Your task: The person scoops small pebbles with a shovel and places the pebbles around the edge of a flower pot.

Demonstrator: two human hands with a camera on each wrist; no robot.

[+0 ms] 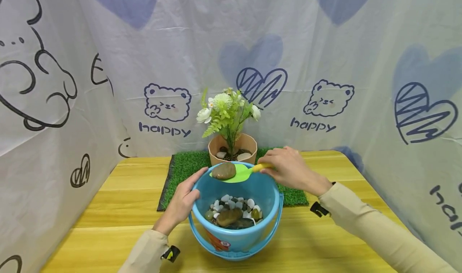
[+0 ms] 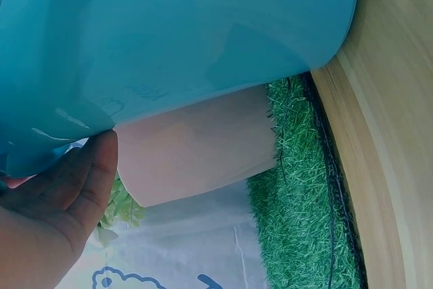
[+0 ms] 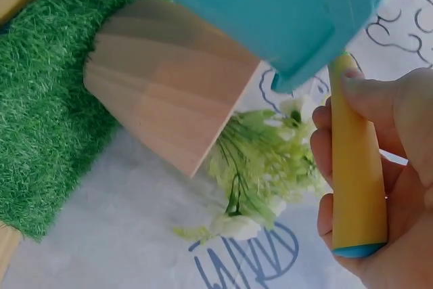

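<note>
Just below frame center, stone [image 1: 223,171] rides shovel [image 1: 242,174] over bucket [image 1: 267,191] | shovel lies crosswise, handle [image 3: 359,167] toward frame right | right hand [image 1: 288,168] curls around handle; left hand [image 1: 182,199] pinches bucket's left side, fingertips nearer stone

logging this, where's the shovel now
In the head view, the shovel is just below centre, in the right hand, at the far rim of the blue bucket, under a brown stone.

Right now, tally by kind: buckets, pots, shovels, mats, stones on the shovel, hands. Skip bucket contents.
Buckets: 1, blue bucket
Pots: 1, flowerpot
Shovels: 1, green-bladed shovel
Mats: 1, grass mat
Stones on shovel: 1, brown stone
Hands: 2, left hand, right hand
Total: 7
</note>
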